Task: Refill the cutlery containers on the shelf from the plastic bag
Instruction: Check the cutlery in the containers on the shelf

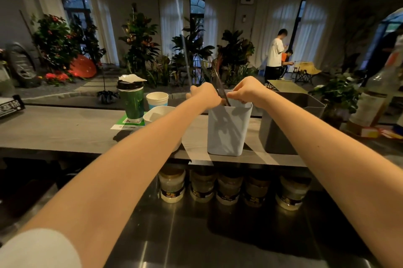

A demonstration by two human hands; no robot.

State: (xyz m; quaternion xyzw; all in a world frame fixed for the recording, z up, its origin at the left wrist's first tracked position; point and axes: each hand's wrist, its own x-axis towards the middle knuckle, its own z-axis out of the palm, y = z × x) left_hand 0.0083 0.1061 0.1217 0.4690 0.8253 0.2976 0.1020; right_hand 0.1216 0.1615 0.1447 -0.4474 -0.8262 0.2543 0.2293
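Together, left hand [205, 95] and right hand [247, 93] grip cutlery [220, 88] in pale container [226, 134]

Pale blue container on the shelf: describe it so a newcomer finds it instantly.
Start at the grey wooden shelf across the middle. Right of centre stands a pale blue rectangular plastic container, between white paper cups and a dark grey bin. Unlike its neighbours, it has the left hand and right hand meeting over dark cutlery at its open top.

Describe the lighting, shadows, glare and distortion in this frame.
Head view: dim, warm light; wide-angle lens bows the shelf; streaky glare on the steel counter; shadows fall across the pale container; dark cutlery between left hand and right hand looks smeared.
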